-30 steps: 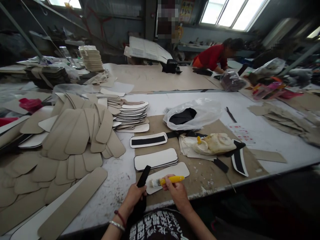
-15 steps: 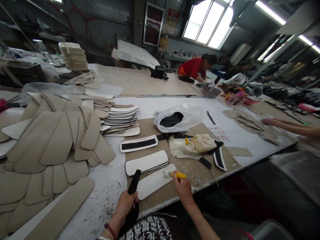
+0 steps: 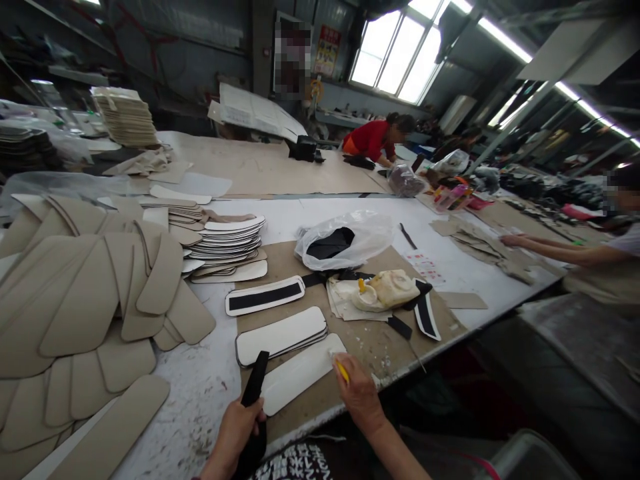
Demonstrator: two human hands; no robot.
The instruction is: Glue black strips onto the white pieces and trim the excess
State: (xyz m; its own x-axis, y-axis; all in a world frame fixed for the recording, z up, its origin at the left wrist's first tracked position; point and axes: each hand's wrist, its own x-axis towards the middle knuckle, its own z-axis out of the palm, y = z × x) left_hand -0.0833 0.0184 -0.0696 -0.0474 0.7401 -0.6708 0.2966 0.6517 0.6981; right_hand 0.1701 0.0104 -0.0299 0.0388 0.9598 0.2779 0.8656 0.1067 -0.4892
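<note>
My left hand (image 3: 239, 427) is closed round a black strip (image 3: 257, 379) that stands up past the fingers; more black material hangs below. In my right hand (image 3: 361, 393) is a brush with a yellow handle (image 3: 343, 372), its bristles at the far right end of a white rounded panel (image 3: 300, 379). That panel lies flat on a brown board (image 3: 367, 353). Just beyond it is a small stack of white panels (image 3: 281, 333). Farther back, one white panel (image 3: 265, 297) bears a black strip along its middle. A cream plastic container (image 3: 393, 290) with a yellow part rests on white pieces.
Fanned beige panels (image 3: 95, 287) cover the left side, beside a stack of white-edged panels (image 3: 230, 241). A clear plastic bag (image 3: 373, 233) holds black pieces. At right, a co-worker's hands (image 3: 515, 240) touch beige pieces (image 3: 485, 247). Someone in red (image 3: 367, 141) leans over the far table.
My right hand has turned the brush, so the yellow handle now points more toward me and is largely covered by the fingers. The whole view has shifted slightly; my left hand keeps the black strip.
</note>
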